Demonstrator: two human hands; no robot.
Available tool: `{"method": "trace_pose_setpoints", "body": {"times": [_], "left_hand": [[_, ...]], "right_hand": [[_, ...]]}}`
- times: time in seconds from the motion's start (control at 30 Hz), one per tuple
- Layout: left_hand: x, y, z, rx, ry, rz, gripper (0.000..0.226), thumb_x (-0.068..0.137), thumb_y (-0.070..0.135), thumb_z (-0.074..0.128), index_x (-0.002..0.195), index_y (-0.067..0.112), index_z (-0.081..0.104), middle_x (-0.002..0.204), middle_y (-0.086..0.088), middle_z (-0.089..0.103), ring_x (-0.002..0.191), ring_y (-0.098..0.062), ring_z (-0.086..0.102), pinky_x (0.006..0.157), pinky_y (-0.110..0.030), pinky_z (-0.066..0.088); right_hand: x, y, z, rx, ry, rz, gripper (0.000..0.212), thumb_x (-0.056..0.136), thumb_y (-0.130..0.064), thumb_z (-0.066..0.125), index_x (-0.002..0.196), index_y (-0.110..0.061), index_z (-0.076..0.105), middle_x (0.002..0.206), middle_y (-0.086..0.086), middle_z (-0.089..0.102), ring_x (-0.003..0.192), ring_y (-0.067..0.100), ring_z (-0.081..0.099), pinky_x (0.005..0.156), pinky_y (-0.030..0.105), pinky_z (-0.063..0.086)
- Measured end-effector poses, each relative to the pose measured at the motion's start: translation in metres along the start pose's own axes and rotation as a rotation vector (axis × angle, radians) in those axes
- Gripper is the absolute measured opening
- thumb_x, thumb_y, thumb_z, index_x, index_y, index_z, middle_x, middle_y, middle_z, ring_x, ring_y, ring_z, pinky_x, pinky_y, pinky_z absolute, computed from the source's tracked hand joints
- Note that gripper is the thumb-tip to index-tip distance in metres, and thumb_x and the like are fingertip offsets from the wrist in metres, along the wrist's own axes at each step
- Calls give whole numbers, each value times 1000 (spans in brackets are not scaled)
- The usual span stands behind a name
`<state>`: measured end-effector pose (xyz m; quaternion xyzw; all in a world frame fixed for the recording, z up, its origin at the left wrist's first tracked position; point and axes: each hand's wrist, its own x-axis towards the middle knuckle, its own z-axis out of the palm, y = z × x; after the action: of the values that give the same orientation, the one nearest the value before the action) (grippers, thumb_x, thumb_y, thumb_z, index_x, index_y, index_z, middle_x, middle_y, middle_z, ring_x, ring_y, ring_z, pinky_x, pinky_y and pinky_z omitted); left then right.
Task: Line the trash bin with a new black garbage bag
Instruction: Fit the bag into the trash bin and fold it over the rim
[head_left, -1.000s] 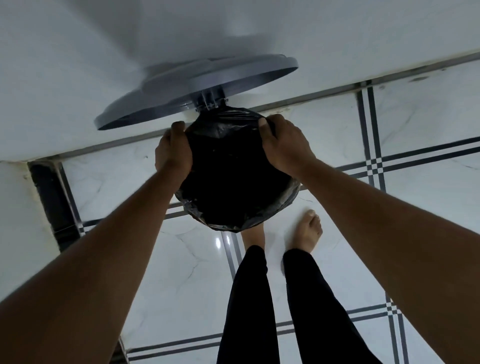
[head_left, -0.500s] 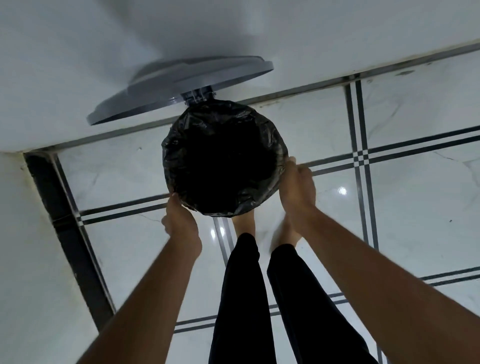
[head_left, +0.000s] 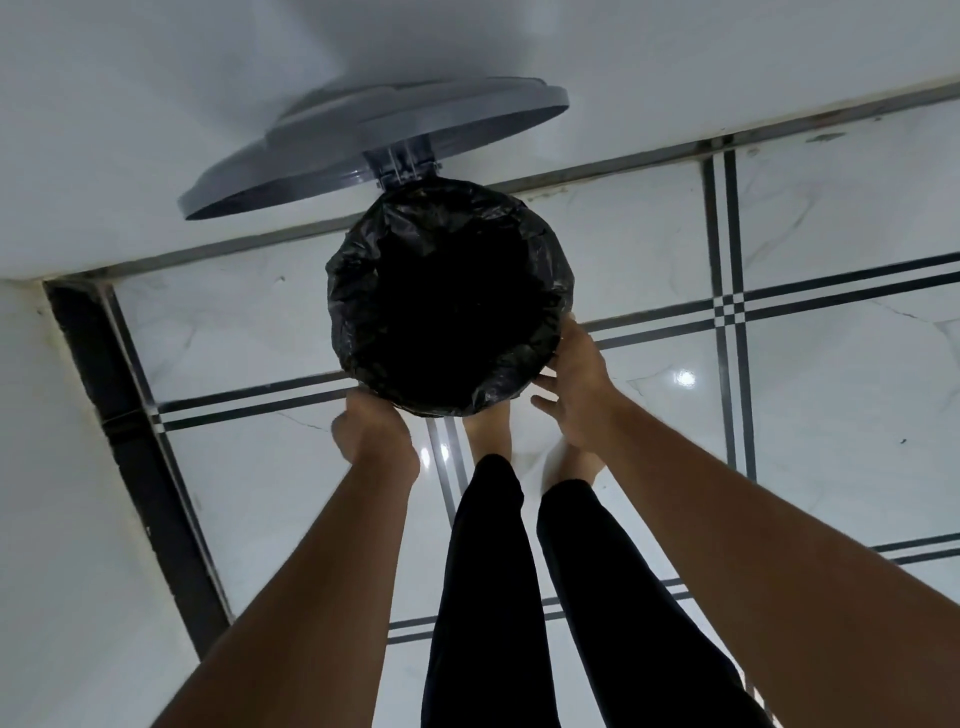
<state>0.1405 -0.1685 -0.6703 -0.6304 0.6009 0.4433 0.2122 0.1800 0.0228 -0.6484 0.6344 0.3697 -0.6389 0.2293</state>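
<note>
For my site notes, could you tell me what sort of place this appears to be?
Probably an indoor room of a home, at a corner by a white wall. The signs: a glossy marble-look tiled floor with dark border lines, a grey lidded trash bin lined with a black garbage bag, and the person's bare feet.

Both arms stretched way out and down. Left hand (head_left: 371, 431) is curled with fingers tucked under, right hand (head_left: 576, 384) has its fingers (head_left: 545, 402) spread loose.
</note>
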Motion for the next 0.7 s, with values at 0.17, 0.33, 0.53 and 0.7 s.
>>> {"method": "trace_pose_setpoints", "body": {"times": [0.17, 0.33, 0.53, 0.7], "left_hand": [[-29, -17, -3, 733, -128, 1108, 7, 95, 22, 55, 99, 19, 61, 90, 6, 64, 84, -18, 60, 67, -32, 47], [-1, -7, 33, 936, -178, 1253, 20, 102, 20, 49, 108, 11, 66, 100, -8, 70, 89, -29, 67, 71, -34, 49], [57, 1, 121, 980, -239, 872, 53, 110, 44, 47, 149, 8, 55, 145, -23, 61, 136, -41, 57, 109, -38, 43], [101, -5, 174, 1309, -266, 781, 71, 114, 42, 38, 168, 4, 11, 175, -22, 16, 161, -37, 19, 127, -40, 16]], "right_hand": [[8, 11, -10, -281, 206, -206, 67, 110, -66, 34, 144, -15, 61, 127, 1, 69, 125, 28, 62, 107, 47, 47], [18, 0, -11, -411, 286, -466, 74, 111, -63, 39, 165, -12, 42, 158, 6, 58, 147, 26, 53, 111, 39, 43], [79, -9, -7, -561, 271, -796, 81, 110, -74, 22, 166, -18, 39, 158, 3, 61, 148, 24, 55, 123, 54, 46], [108, -1, -1, -558, 312, -893, 67, 118, -56, 19, 162, -14, 47, 105, -5, 76, 96, -1, 71, 91, 34, 62]]}}
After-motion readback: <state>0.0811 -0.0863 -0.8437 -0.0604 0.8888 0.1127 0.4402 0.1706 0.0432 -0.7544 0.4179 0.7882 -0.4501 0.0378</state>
